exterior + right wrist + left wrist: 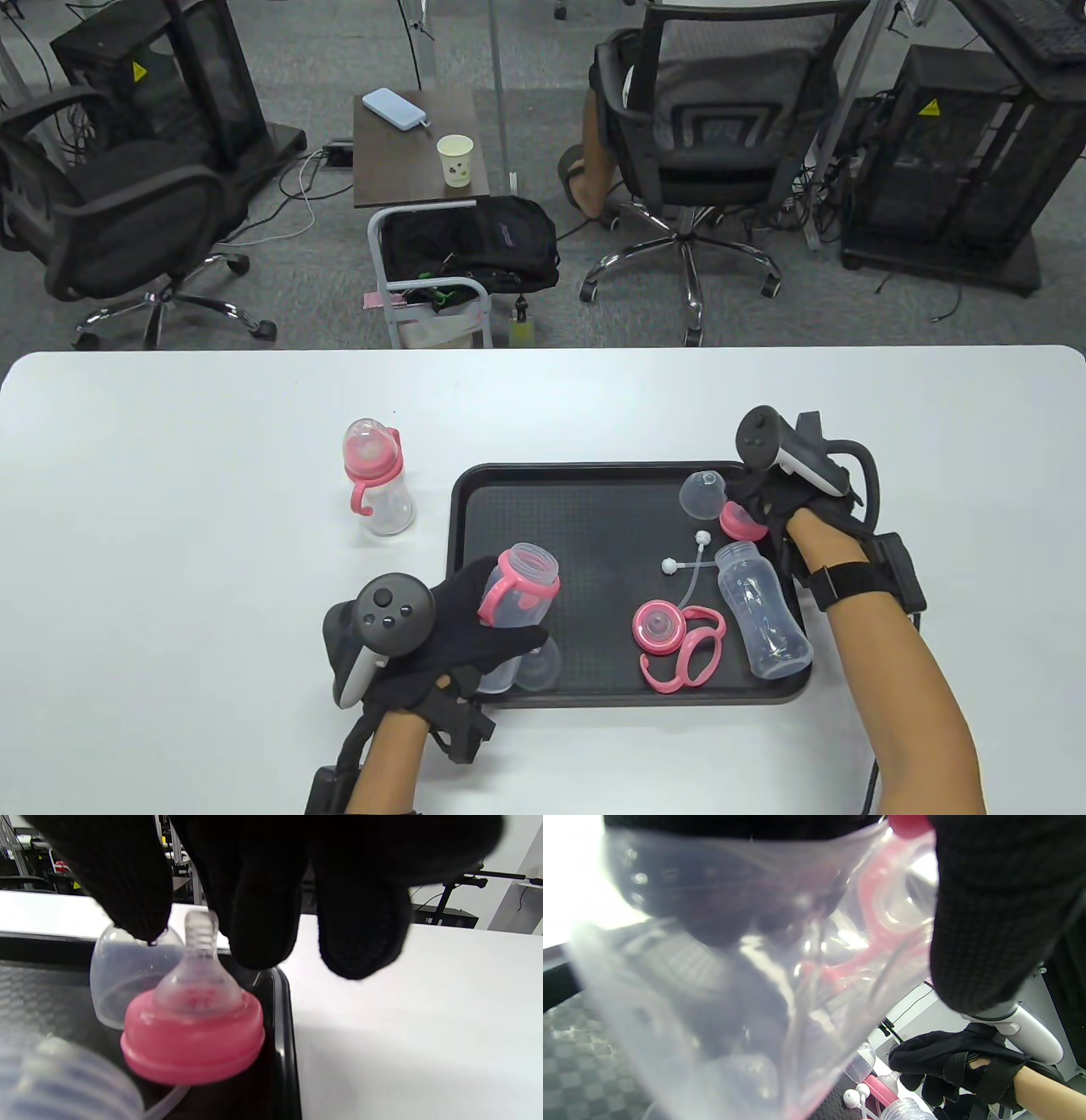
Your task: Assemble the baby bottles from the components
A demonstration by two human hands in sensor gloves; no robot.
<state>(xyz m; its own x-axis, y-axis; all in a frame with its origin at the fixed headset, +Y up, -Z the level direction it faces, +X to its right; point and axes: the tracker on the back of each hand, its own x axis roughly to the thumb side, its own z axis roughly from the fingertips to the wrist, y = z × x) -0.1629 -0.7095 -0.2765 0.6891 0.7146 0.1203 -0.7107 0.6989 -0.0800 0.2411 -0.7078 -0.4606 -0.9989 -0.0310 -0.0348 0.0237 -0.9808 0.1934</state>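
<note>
At the lower left of the table view, the left hand [462, 632] grips a clear bottle with pink handle ring [515, 594], tilted above the black tray [594, 501]. A clear dome cap [539, 665] sits beside it. At the tray's right edge, the right hand [768, 501] hovers with fingers [258, 921] spread just above a pink collar with teat [193, 1027], not grasping it. Farther off, an assembled bottle [377, 480] stands on the white table [170, 509].
</note>
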